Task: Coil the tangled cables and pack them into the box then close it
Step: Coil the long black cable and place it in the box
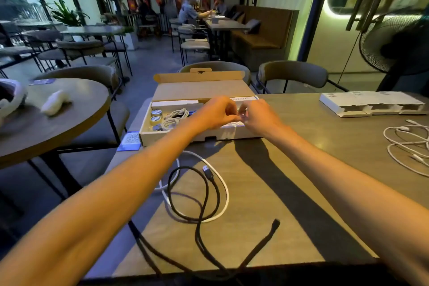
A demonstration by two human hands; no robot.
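Nearest, at the front edge of the table (336, 169), a black cable (270, 233) lies loose. It runs up into an open loop and ends with its plug pointing away. A white cable (228, 195) lies in a wide curve around and under this loop, so the two cross each other; neither is coiled and both are outside the box. Both bare forearms reach over them towards the box (232, 133), which stands open further back on the table, near its left edge. The left hand (216, 113) and the right hand (260, 116) meet above the right part of the box, with fingers curled and fingertips close together as in a pinch. Something small and pale shows between them, but it is not possible to tell what it is, or whether they really hold it. In the left part of the box lies a coiled pale cable (175, 117), with small round tins (155, 116) just beside it. The lid (202, 88) stands up behind. A blue card (130, 140) lies at the box's left front corner. On the right of the table there are more loose white cables (406, 144), and behind them a flat white carton (371, 102). Further away stand chairs (292, 74), a round table (58, 123) at left and a fan (394, 44) at right.
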